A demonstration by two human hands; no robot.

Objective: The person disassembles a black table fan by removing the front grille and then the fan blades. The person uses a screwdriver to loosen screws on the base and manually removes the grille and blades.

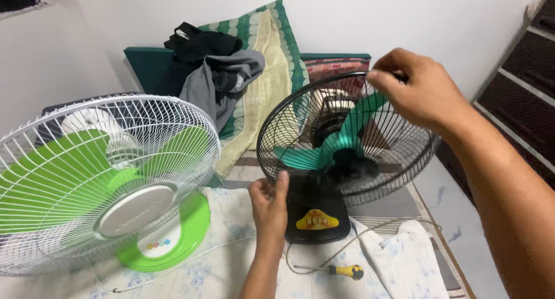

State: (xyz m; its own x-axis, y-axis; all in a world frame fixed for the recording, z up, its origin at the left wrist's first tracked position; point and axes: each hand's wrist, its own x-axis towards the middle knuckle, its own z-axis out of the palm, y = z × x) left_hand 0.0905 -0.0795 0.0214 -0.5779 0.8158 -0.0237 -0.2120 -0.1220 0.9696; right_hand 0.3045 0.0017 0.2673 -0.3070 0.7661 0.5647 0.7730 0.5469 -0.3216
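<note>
While hands grip it, black fan (347, 143) hides its motor—blurred.

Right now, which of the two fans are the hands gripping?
The black-grilled fan with teal blades, gripped by both hands; the white-grilled green fan stands untouched.

1. Setting: a room in a home, most likely a bedroom or sleeping corner.
2. Plain white walls (404, 16); no benches, racks or shop fittings in view.
3. Work surface is a low bed or mattress covered by a pale floral sheet (231, 270), not a table.
4. Dark green headboard or cushion (144, 62) stands against the wall, with a green and cream patterned quilt (269, 56) propped on it.
5. Loose black and grey clothes (217, 68) heaped on the quilt.
6. 2 household table fans on the bed: white and green fan (98, 177), black fan (347, 143).
7. Pale tiled floor (457, 218) at right, beside dark wooden furniture (529, 79).
</note>
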